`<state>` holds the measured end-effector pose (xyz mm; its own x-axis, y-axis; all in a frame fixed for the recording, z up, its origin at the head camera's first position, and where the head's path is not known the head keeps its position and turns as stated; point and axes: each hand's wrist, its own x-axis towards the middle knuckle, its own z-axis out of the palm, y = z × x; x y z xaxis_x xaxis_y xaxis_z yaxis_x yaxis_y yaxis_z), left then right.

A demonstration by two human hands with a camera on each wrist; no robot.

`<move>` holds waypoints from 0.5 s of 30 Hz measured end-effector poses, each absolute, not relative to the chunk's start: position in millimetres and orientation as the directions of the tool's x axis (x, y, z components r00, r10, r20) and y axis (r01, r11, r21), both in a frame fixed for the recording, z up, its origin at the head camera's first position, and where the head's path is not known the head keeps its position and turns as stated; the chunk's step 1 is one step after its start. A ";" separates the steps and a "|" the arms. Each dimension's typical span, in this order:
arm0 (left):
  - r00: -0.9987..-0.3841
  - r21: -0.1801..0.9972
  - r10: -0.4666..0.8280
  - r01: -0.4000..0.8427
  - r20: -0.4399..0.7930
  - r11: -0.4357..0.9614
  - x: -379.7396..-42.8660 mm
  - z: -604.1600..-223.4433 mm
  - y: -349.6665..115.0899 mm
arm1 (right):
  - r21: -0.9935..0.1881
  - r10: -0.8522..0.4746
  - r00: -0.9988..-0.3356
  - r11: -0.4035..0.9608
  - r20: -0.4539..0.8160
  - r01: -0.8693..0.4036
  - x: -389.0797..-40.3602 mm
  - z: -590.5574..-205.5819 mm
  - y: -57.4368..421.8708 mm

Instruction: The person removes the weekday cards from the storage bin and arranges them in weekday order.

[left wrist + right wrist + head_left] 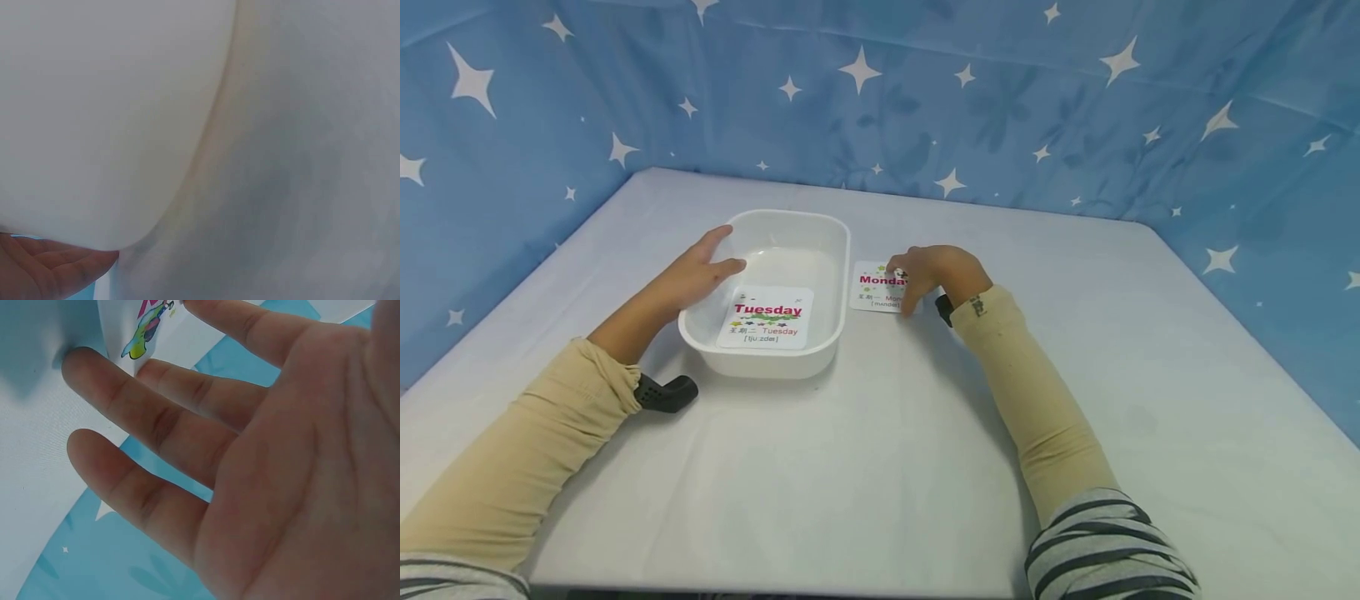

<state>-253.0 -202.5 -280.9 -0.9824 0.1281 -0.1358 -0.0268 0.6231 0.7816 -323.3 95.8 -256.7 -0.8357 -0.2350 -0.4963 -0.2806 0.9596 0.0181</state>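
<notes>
My left hand grips the left rim of a white plastic tray, its thumb reaching over the inside. Inside the tray, toward its near end, lies a square card printed "Tuesday". Seen from the left wrist, fingers sit against the tray's outer edge. Right of the tray, my right hand holds a "Monday" card at its right part, covering the end of the word. In the right wrist view, two fingertips meet the card while the other fingers spread out beside it.
A white cloth covers the table. Behind it hangs a blue curtain with white stars. Black wrist devices, such as the one under the left wrist, stick out near the table surface.
</notes>
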 end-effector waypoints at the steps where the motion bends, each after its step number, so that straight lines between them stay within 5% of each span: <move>1: -0.982 0.782 0.128 -0.027 -0.136 0.622 -253.1 -280.8 -202.5 | 0.019 -0.235 -0.835 0.960 -0.498 -0.281 -323.5 -256.7 95.6; 15: -0.983 0.780 0.123 -0.030 -0.137 0.625 -254.2 -281.9 -202.2 | 0.018 -0.249 -0.826 0.954 -0.505 -0.299 -322.9 -258.0 96.1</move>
